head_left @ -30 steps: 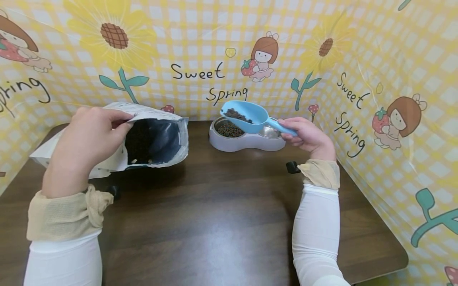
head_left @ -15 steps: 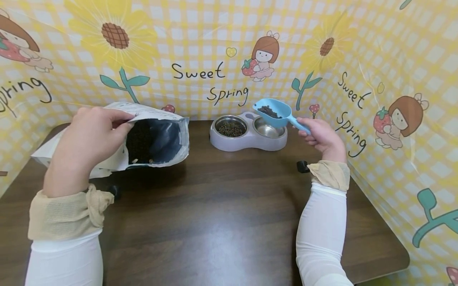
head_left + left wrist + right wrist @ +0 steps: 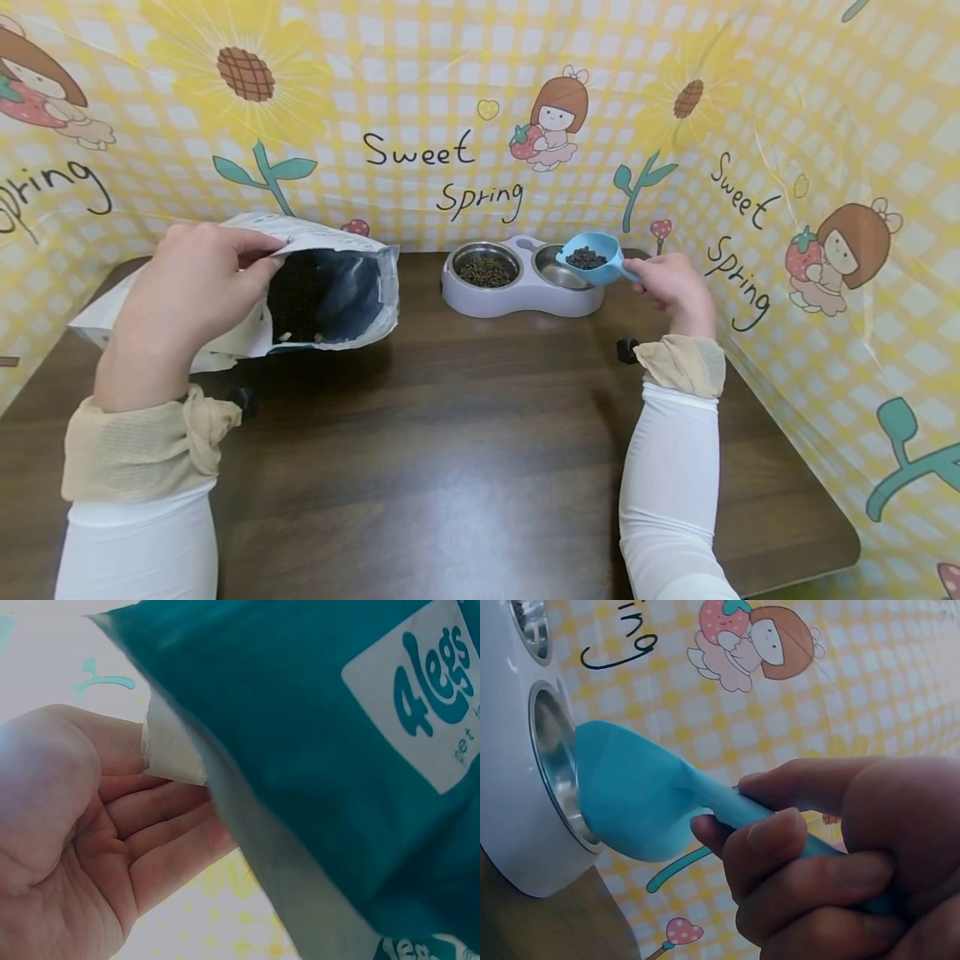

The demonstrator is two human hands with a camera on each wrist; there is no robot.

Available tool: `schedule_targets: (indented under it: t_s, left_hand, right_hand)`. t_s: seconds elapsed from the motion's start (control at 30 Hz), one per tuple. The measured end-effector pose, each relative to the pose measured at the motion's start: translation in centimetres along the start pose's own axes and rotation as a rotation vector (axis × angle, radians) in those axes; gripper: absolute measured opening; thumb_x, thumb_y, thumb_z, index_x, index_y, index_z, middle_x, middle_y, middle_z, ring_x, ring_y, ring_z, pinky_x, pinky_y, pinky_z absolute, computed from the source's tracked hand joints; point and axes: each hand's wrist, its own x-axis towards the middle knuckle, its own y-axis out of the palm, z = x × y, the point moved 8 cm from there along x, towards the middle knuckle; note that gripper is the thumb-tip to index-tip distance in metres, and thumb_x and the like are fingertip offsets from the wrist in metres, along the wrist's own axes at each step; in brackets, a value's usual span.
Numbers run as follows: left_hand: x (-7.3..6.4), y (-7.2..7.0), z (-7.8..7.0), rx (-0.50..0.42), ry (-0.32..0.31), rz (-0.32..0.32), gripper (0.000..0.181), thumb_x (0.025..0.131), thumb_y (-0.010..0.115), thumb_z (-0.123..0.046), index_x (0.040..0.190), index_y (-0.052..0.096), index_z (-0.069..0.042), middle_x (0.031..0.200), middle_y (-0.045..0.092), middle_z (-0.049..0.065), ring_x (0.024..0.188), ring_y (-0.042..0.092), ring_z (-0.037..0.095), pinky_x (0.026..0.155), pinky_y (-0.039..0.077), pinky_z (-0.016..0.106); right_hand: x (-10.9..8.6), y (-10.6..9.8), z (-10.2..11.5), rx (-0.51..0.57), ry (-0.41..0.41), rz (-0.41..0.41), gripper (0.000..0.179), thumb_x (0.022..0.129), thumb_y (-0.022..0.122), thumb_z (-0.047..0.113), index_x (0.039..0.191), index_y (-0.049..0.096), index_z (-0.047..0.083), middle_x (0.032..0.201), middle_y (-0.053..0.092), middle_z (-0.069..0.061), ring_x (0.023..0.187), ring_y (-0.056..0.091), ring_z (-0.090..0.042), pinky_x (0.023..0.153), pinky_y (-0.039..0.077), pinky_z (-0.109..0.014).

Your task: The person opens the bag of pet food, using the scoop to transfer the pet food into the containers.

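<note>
My right hand (image 3: 671, 287) grips the handle of a light blue scoop (image 3: 634, 799), its fingers wrapped round it in the right wrist view. Dark kibble (image 3: 586, 258) lies in the scoop, which is tilted over the right bowl of a pale double pet feeder (image 3: 517, 302). That right steel bowl (image 3: 553, 271) shows bare metal, while the left bowl (image 3: 486, 268) holds kibble. On the left, my left hand (image 3: 187, 300) pinches the top edge of a pet food bag (image 3: 300, 750), teal with a white label. The bag's mouth faces me, with dark kibble inside its silvery lining.
A brown wooden table (image 3: 450, 450) carries the feeder and bag. Close behind it and along its right side hangs a yellow checked cloth (image 3: 420, 75) with printed flowers and figures. A black wrist camera (image 3: 627, 351) juts from the right wrist wrap.
The scoop has moved right from above the left bowl to the right bowl, then lowered and tipped toward it. My left hand and the bag have stayed in place.
</note>
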Motion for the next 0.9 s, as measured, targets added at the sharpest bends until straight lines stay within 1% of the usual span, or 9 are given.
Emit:
schedule_targets:
  t_s: [0.13, 0.27, 0.37, 0.43, 0.53, 0.77, 0.8, 0.87, 0.9]
  left_hand:
    - [0.0, -0.1, -0.1, 0.002, 0.000, 0.000, 0.029, 0.103, 0.065, -0.011, 0.125, 0.080, 0.000, 0.101, 0.082, 0.026, 0.080, 0.072, 0.039, 0.073, 0.048, 0.045]
    - [-0.1, 0.0, -0.1, -0.002, -0.003, 0.001, 0.029, 0.103, 0.065, -0.011, 0.125, 0.080, 0.000, 0.100, 0.082, 0.026, 0.083, 0.073, 0.042, 0.076, 0.051, 0.051]
    - [0.0, 0.0, -0.1, -0.005, -0.003, 0.004, 0.029, 0.104, 0.064, -0.011, 0.125, 0.080, 0.001, 0.101, 0.082, 0.027, 0.089, 0.074, 0.046, 0.084, 0.051, 0.059]
    - [0.0, 0.0, -0.1, -0.007, -0.002, 0.005, 0.030, 0.104, 0.064, -0.012, 0.125, 0.080, 0.001, 0.103, 0.082, 0.027, 0.092, 0.073, 0.048, 0.087, 0.051, 0.062]
    - [0.0, 0.0, -0.1, -0.009, 0.000, 0.007, 0.030, 0.104, 0.064, -0.012, 0.126, 0.079, 0.001, 0.104, 0.082, 0.028, 0.093, 0.073, 0.049, 0.087, 0.051, 0.062]
    - [0.0, 0.1, 0.0, -0.007, -0.010, 0.012, 0.030, 0.104, 0.064, -0.013, 0.126, 0.079, 0.001, 0.103, 0.082, 0.027, 0.096, 0.074, 0.050, 0.089, 0.051, 0.063]
    - [0.0, 0.1, 0.0, -0.008, -0.012, 0.012, 0.030, 0.104, 0.064, -0.013, 0.126, 0.079, 0.000, 0.103, 0.082, 0.027, 0.096, 0.074, 0.050, 0.088, 0.052, 0.063]
    - [0.0, 0.2, 0.0, -0.012, -0.015, 0.018, 0.031, 0.104, 0.064, -0.014, 0.126, 0.079, 0.001, 0.103, 0.082, 0.028, 0.097, 0.074, 0.050, 0.093, 0.050, 0.063]
    - [0.0, 0.2, 0.0, -0.014, -0.015, 0.018, 0.031, 0.104, 0.064, -0.014, 0.126, 0.079, 0.001, 0.103, 0.082, 0.028, 0.097, 0.075, 0.050, 0.093, 0.050, 0.063]
  right_hand:
    - [0.3, 0.4, 0.2, -0.050, 0.002, -0.011, 0.048, 0.108, 0.061, 0.041, 0.067, 0.066, 0.018, 0.057, 0.054, 0.009, 0.051, 0.039, -0.009, 0.053, 0.033, -0.026]
    - [0.6, 0.8, 0.6, -0.100, -0.014, -0.006, 0.046, 0.109, 0.059, 0.041, 0.072, 0.067, 0.014, 0.056, 0.052, 0.009, 0.051, 0.039, -0.008, 0.054, 0.033, -0.026]
    - [0.6, 0.9, 0.7, -0.120, -0.014, -0.013, 0.044, 0.109, 0.058, 0.041, 0.077, 0.068, 0.012, 0.056, 0.053, 0.008, 0.052, 0.041, -0.008, 0.056, 0.033, -0.026]
    - [0.6, 1.0, 0.8, -0.126, -0.013, -0.016, 0.042, 0.109, 0.058, 0.041, 0.081, 0.068, 0.011, 0.056, 0.053, 0.008, 0.052, 0.041, -0.009, 0.056, 0.034, -0.027]
    - [0.7, 1.2, 1.0, -0.134, -0.023, -0.017, 0.042, 0.109, 0.058, 0.040, 0.084, 0.069, 0.008, 0.055, 0.053, 0.009, 0.053, 0.041, -0.009, 0.057, 0.034, -0.027]
    - [0.9, 1.6, 1.8, -0.175, -0.060, -0.052, 0.041, 0.108, 0.057, 0.036, 0.105, 0.073, -0.002, 0.056, 0.057, 0.010, 0.056, 0.044, -0.010, 0.060, 0.037, -0.029]
    - [0.9, 1.6, 1.9, -0.181, -0.063, -0.058, 0.041, 0.108, 0.057, 0.036, 0.105, 0.074, -0.002, 0.056, 0.057, 0.010, 0.057, 0.044, -0.011, 0.060, 0.037, -0.029]
    - [0.9, 1.7, 2.1, -0.204, -0.068, -0.073, 0.041, 0.108, 0.057, 0.035, 0.104, 0.074, -0.002, 0.056, 0.058, 0.009, 0.058, 0.044, -0.012, 0.060, 0.037, -0.030]
    - [0.9, 1.7, 2.2, -0.207, -0.069, -0.077, 0.041, 0.108, 0.057, 0.035, 0.104, 0.074, -0.002, 0.056, 0.059, 0.009, 0.059, 0.044, -0.013, 0.060, 0.037, -0.030]
